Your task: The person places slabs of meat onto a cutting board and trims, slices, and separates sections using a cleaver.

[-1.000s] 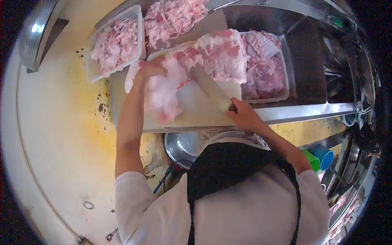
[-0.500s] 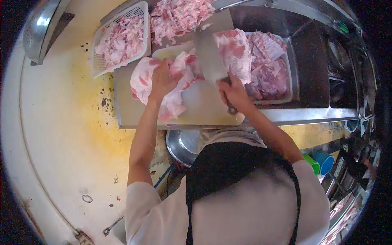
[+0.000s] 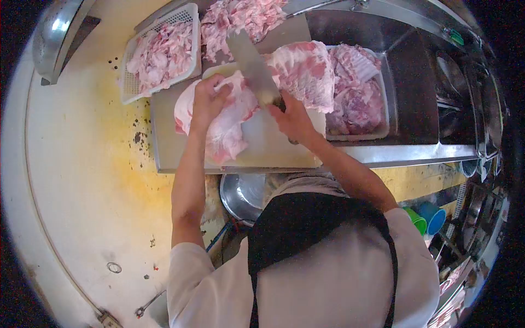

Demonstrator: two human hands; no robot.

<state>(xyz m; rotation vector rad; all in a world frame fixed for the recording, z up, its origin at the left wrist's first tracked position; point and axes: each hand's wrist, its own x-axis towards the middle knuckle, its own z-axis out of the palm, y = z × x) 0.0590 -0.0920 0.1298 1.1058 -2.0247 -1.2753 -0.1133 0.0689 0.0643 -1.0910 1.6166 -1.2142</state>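
My right hand (image 3: 296,121) is wrapped round the handle of a cleaver (image 3: 254,70). Its broad blade tilts up and left, between two pieces of raw meat. The left piece, pale and fatty (image 3: 228,134), lies on the cutting board (image 3: 273,143), partly folded. My left hand (image 3: 209,101) grips its upper part with curled fingers; the fingertips are partly hidden in the meat. To the right of the blade lies a larger slab of meat (image 3: 305,74), fatty side partly up. Whether the two pieces still join behind the blade is hidden.
Meat trimmings fill a white perforated basket (image 3: 131,82) at the upper left. A heap of trimmings (image 3: 240,22) lies behind the board. A white tray (image 3: 386,112) of meat cuts stands in the steel sink (image 3: 410,87) at right. Below the counter sits a metal basin (image 3: 232,194).
The cleaver has swung left, its blade now slanting toward the trimmings heap. My left hand has shifted slightly left, and the left meat piece is folded over more.
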